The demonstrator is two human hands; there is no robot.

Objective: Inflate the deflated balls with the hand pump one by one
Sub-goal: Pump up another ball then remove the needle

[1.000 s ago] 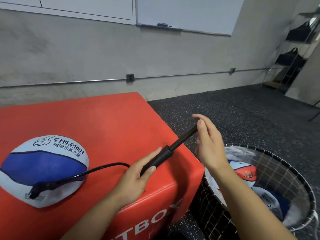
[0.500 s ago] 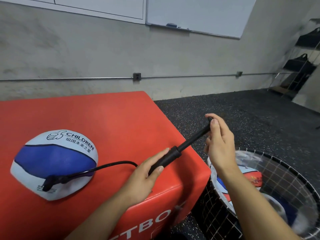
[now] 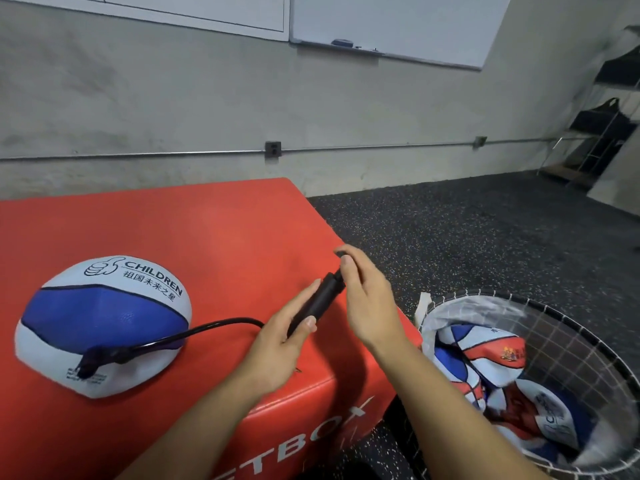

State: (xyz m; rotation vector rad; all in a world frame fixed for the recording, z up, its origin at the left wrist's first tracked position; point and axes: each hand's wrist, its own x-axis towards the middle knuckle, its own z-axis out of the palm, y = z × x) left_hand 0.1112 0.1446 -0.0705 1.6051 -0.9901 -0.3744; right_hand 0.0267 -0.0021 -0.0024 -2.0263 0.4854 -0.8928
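A half-flat blue and white ball [image 3: 104,320] printed "CHILDREN" lies on the red box [image 3: 207,237] at the left. A black hose [image 3: 221,323] runs from a fitting on the ball's near side to the black hand pump [image 3: 318,301]. My left hand [image 3: 280,344] grips the pump's barrel near the box's right edge. My right hand [image 3: 367,299] holds the pump's handle, which sits pushed in close against the barrel.
A black wire basket [image 3: 571,327] lined with plastic stands on the dark speckled floor at the right, with several flat red, white and blue balls [image 3: 485,365] inside. A grey wall with a whiteboard rises behind. A shelf rack stands at far right.
My right hand has pushed the pump handle in toward the barrel, so the extended rod has vanished. The left hand and ball have stayed put.
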